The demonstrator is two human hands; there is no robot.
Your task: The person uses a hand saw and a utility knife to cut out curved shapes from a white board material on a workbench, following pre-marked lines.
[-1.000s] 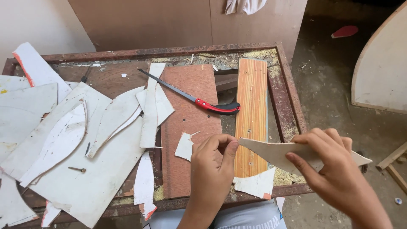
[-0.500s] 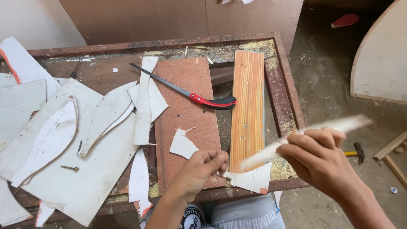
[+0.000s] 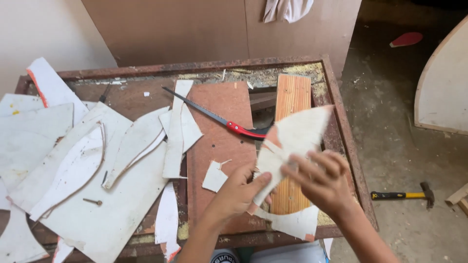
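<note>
From the head camera, I hold a thin white laminate offcut (image 3: 291,141) with both hands above the near right part of the workbench (image 3: 341,122). My left hand (image 3: 237,192) pinches its lower edge, thumb lying on the white face and the fingers curled behind it, closed tight on the sheet. My right hand (image 3: 321,182) grips the piece from the right side, fingers spread over its lower face and pressed against it. The offcut stands tilted, its broad pointed end up and away from me, its narrow end down between my hands.

Under it lies an orange striped board (image 3: 291,97), and next to that a brown board (image 3: 222,146) with a small white scrap (image 3: 214,176) on it. A handsaw with a red handle (image 3: 239,129) rests across the brown board's far end. The bench's rusty rimmed top works like a shallow tray: it holds a pile of white cut sheets (image 3: 83,160) on the left, a screw (image 3: 92,201) on one of them, and sawdust along the far edge. A hammer (image 3: 402,195) lies on the floor to my right.
</note>
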